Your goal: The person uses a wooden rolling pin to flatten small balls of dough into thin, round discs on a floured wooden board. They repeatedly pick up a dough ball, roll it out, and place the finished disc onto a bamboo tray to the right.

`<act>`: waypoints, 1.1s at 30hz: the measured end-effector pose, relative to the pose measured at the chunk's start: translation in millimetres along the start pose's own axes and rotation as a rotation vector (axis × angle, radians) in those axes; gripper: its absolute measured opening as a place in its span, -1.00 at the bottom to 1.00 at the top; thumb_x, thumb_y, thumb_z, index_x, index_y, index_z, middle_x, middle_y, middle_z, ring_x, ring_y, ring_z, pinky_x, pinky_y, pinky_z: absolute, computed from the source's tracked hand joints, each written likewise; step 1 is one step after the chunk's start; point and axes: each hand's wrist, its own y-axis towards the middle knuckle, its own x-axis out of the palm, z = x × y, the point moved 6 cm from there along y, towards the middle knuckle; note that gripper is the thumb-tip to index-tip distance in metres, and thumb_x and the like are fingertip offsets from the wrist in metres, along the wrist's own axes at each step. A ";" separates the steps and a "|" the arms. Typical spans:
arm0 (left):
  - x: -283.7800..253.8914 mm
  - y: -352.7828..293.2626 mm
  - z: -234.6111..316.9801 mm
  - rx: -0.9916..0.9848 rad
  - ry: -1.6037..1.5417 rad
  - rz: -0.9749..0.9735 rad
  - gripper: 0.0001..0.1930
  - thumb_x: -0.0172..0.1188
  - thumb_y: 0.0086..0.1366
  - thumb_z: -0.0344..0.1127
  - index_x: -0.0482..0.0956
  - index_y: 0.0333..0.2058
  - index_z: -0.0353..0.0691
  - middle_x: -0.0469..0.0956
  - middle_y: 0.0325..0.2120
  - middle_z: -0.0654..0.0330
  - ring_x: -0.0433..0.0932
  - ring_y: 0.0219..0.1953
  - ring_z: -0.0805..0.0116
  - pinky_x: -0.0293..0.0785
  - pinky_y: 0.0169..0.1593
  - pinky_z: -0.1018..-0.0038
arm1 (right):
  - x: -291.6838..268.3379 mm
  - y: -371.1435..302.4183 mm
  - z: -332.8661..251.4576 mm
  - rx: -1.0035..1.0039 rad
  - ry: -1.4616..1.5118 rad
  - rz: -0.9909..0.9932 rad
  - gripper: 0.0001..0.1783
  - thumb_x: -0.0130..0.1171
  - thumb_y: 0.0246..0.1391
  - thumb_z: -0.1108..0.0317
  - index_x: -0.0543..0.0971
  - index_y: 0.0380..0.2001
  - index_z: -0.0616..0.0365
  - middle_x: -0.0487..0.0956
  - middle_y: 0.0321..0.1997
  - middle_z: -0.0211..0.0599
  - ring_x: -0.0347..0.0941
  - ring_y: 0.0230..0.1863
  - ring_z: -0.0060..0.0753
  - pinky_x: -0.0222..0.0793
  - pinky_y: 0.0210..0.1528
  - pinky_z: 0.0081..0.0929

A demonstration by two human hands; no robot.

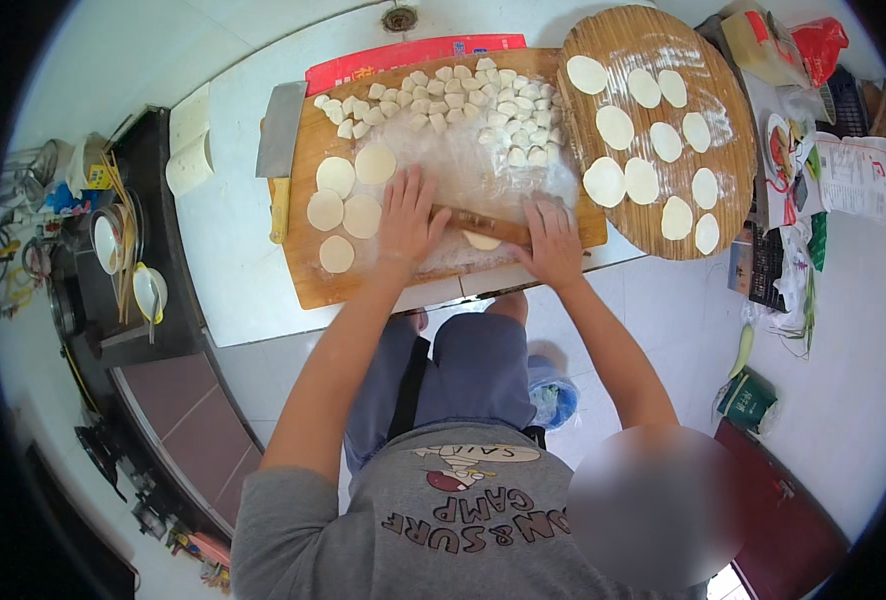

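A short brown rolling pin (483,225) lies slantwise between my two hands over a thin dough wrapper (482,241), which is partly covered by it. My left hand (410,220) holds the pin's left end under the palm, fingers reaching forward over the board. At the other end, my right hand (553,240) bears on the pin with its fingers bent forward. Several rolled wrappers (335,177) lie left of my left hand. Beyond both hands are many small dough pieces (443,95) on the floured wooden board (313,285).
A cleaver (281,130) with a yellow handle lies along the board's left edge. On the right, a round wooden board (588,120) overlaps the worktop and carries several wrappers. Bags and packages crowd the far right. Bowls and chopsticks (123,230) stand on the dark counter at left.
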 end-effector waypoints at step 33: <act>-21.9 -15.5 19.0 0.014 -0.061 0.219 -0.42 0.09 0.29 -0.13 0.26 0.23 -0.25 0.18 0.28 -0.07 0.17 0.29 -0.04 0.09 0.31 0.09 | 1.3 -15.3 16.4 0.046 0.129 -0.126 -0.55 0.31 -0.04 0.24 0.49 -0.06 0.08 0.49 -0.06 -0.16 0.52 -0.13 -0.13 0.49 -0.22 -0.29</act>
